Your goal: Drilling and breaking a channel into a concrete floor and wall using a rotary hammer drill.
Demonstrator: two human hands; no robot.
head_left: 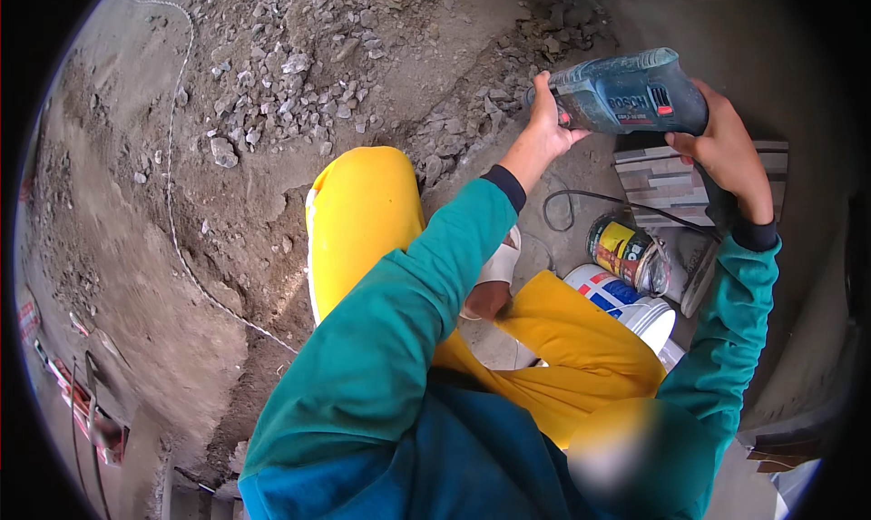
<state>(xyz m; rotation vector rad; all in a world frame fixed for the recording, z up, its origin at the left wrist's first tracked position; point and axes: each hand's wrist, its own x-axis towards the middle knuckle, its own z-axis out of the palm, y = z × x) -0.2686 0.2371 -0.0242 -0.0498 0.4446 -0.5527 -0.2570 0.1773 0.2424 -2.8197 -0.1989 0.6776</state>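
A dusty blue-green power drill (617,95) is held up at the upper right, lying roughly level with its cord trailing from the handle. My left hand (546,128) is closed around its front end, thumb up along the near side. At the back, my right hand (726,148) wraps the rear handle, partly hidden by the casing. The front tip is covered by my left hand, so I cannot tell whether a bit is fitted. Below the drill, its black cord (594,193) loops across the floor.
Broken stone rubble (290,93) covers the ground at upper left, with a twisted white wire (172,175) running through it. Right of my yellow-trousered legs lie a paint can (626,252), a white bucket (649,318) and striped tiles (658,189). Red-and-white packages (82,397) sit far left.
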